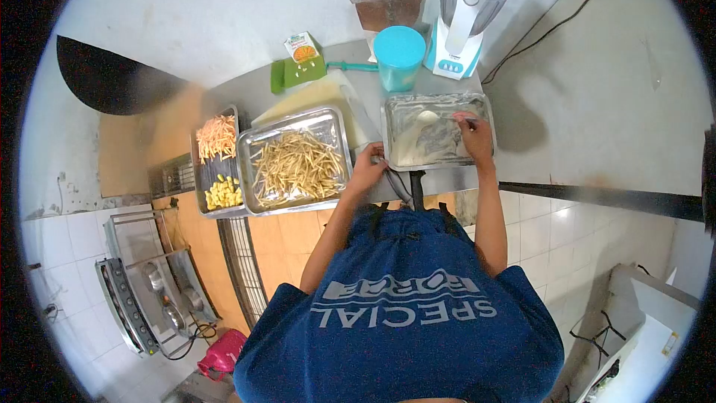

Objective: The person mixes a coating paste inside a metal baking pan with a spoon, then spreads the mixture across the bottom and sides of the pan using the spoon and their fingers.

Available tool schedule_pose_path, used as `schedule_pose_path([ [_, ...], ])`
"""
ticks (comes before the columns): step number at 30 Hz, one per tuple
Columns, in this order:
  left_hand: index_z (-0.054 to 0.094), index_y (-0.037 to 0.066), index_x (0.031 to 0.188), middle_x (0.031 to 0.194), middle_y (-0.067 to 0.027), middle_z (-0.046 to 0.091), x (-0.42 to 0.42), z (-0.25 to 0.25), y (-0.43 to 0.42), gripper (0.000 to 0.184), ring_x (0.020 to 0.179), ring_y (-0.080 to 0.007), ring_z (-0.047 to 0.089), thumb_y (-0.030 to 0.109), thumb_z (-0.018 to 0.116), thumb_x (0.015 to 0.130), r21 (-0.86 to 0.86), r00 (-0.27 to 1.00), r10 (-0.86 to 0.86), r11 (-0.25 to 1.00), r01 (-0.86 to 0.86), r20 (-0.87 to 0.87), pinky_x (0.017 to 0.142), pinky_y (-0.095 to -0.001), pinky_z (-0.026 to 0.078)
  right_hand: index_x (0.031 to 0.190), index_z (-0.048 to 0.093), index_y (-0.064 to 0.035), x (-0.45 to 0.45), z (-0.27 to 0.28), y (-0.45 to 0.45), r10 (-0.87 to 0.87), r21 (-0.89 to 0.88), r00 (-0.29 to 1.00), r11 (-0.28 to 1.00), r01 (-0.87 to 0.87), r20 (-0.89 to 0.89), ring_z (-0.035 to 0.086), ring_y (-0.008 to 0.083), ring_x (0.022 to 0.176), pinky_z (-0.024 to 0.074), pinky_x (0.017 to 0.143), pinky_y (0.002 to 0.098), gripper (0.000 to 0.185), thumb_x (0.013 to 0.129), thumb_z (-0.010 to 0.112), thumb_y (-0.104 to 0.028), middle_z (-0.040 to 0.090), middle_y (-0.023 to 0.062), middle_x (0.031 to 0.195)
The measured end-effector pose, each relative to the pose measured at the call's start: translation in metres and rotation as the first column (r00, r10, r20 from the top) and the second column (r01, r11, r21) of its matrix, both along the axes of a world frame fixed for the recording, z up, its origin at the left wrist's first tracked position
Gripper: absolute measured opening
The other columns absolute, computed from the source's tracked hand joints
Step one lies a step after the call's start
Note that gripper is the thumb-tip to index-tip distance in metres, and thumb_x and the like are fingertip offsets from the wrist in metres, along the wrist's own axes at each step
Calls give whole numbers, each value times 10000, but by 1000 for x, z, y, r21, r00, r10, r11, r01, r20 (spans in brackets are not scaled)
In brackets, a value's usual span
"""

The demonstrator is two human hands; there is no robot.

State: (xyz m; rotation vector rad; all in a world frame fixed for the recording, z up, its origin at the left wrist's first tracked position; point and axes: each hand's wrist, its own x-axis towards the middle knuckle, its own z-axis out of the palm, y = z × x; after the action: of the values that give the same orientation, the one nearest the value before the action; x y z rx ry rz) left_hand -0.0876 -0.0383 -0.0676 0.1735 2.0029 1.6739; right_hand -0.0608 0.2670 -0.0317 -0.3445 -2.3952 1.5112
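1. Nearest the body, on the bench point(354, 52), the left hand point(367, 172) is at the near-left corner of a shallow rectangular silvery metal tray point(387, 127). Its fingers look bent at the rim; I can't tell whether they grip it.

2. The right hand point(477, 138) reaches over the tray's right side, fingers drawn together on the handle of a pale, round-bowled spoon point(427, 116). Something pinkish shows at the grip; from here I can't make out what.

3. The spoon's bowl lies out to the left of that hand, over the tray. I'd judge it light and stiff, best held well up the handle, where fingers stay clean.

4. The smeary whitish coating point(410, 142) on the tray's floor looks soft and perhaps slippery. The tray seems rigid, fairly light, easiest held by opposite rims.

5. Farther back, apart from both hands, stand a turquoise-lidded plastic tub point(399, 60) and a white blender point(470, 19).
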Motion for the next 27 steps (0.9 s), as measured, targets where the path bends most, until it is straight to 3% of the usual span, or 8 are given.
schedule_pose_path([
  [2,551,-22,1264,1064,-127,631,0,6,2,446,944,-191,631,-37,633,826,36,999,24,999,-25,26,742,-303,549,1007,743,-19,-3,-7,-5,-21,142,998,989,30,-58,665,130,783,526,698,322,260,950,673,-262,757,69,953],
  [4,556,-24,1252,1064,-121,631,-2,8,4,433,911,-174,630,-42,630,827,-12,1000,30,999,-30,3,713,-291,545,1006,747,-37,-2,-11,-12,301,-97,949,952,-292,98,665,130,782,523,693,318,262,952,667,-281,756,77,923],
  [8,560,-15,1241,1056,-111,626,-1,12,4,414,879,-161,626,-40,625,833,-34,1000,29,999,-29,-9,688,-284,537,986,746,-25,7,3,10,272,-82,957,961,-265,99,593,92,696,468,608,258,148,947,665,-144,732,20,866],
  [11,564,1,1233,1036,-100,626,5,17,0,400,871,-162,628,-35,628,840,-44,999,13,999,-14,-36,686,-278,537,984,749,-25,24,16,33,51,-76,981,996,-37,186,614,112,707,482,619,271,148,937,671,-142,731,32,842],
  [14,552,25,1291,1147,-124,632,2,8,-1,423,966,-200,645,-23,631,879,-18,999,-10,1000,11,48,764,-306,554,1008,763,-81,25,-12,40,-22,128,962,992,-14,273,705,232,772,536,720,356,291,922,684,-348,752,134,871],
  [17,561,27,1283,1123,-113,624,2,20,1,411,931,-183,638,-26,630,882,43,997,16,999,-20,72,768,-300,549,966,755,-30,12,-20,-4,81,184,980,976,-115,181,601,126,658,483,619,281,173,911,700,-184,727,83,804],
  [22,554,31,1300,1118,-110,616,-1,20,-2,435,941,-181,630,-28,637,877,46,995,-8,999,3,99,799,-303,551,990,757,-71,5,5,-21,200,-171,956,971,-164,217,497,63,589,409,551,238,155,918,695,-193,606,-36,690],
  [27,543,23,1306,1087,-107,624,7,6,-1,438,872,-172,649,-40,626,880,65,999,32,997,-33,25,733,-284,536,1017,756,-58,13,16,2,99,-363,969,932,-9,228,637,127,725,496,660,298,266,919,704,-300,741,72,873],
])
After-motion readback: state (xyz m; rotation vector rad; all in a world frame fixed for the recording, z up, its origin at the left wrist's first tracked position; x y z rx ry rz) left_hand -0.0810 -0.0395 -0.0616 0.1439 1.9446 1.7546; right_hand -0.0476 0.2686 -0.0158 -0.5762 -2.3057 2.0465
